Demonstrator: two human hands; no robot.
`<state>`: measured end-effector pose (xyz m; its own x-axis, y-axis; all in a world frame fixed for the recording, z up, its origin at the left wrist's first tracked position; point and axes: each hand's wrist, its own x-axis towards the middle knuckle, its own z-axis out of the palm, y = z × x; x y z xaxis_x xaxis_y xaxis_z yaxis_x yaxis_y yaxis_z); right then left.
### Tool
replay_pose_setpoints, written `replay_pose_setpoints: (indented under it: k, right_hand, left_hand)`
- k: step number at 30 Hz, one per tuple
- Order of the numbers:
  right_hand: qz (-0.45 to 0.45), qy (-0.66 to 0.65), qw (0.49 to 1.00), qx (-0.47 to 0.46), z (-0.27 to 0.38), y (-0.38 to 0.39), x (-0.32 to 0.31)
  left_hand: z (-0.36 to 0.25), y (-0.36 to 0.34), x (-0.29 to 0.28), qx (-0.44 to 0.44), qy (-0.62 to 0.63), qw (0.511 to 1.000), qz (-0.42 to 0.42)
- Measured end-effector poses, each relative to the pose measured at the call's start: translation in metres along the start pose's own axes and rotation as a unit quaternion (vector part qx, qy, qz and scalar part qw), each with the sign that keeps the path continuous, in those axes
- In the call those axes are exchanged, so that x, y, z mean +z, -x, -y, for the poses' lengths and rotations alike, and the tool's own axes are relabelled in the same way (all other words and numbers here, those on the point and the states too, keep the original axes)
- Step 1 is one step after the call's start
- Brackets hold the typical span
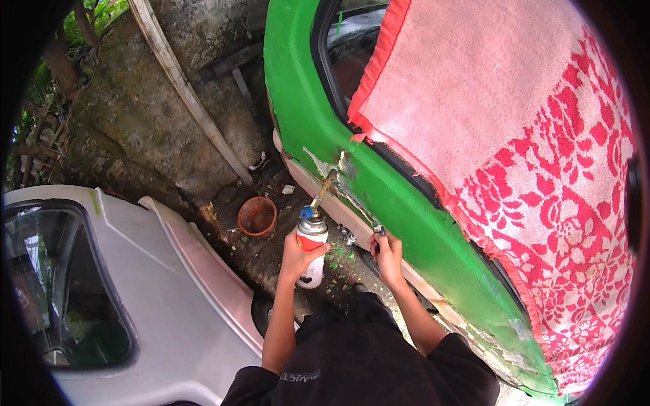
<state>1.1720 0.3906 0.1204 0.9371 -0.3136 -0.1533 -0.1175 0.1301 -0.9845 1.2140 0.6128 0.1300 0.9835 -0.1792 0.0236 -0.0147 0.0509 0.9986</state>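
My left hand (pixel 298 257) is wrapped round the white and red gas canister of a blowtorch (pixel 313 269). Its blue knob sits above my fingers, and the brass nozzle (pixel 327 186) points up at a green vehicle panel (pixel 406 211). Near the nozzle's mouth the paint is broken, with a bare, scorched-looking patch (pixel 347 165) and a pale flaking strip. I cannot make out a flame. Closed in my right hand (pixel 387 258) is a small dark-handled tool (pixel 379 231) with a metallic end close to the panel's lower edge. Its exact kind is too small to tell.
A pink and red flowered towel (pixel 487 101) drapes over the green vehicle. To the left stands a silver vehicle (pixel 156 291). A terracotta pot (pixel 257 216) and green paint flakes lie on the ground between them. A long pale strip (pixel 189 91) leans against the stained wall.
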Motion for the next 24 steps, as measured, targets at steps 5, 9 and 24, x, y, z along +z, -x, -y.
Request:
replay_pose_setpoints:
  k: [5, 9, 24]
  right_hand:
    - [0.013, -0.014, 1.0, 0.0, 0.001, -0.005, 0.001]
    - [0.027, -0.012, 1.0, -0.001, 0.0, -0.009, -0.003]
    - [0.1, 0.055, 0.991, -0.068, 0.007, -0.026, -0.026]
  left_hand:
    - [-0.017, -0.009, 0.004, 0.025, 0.004, 1.0, -0.004]
    - [-0.004, -0.002, 0.009, -0.002, -0.023, 0.999, -0.023]
    - [-0.016, 0.006, 0.036, -0.014, -0.011, 0.997, -0.076]
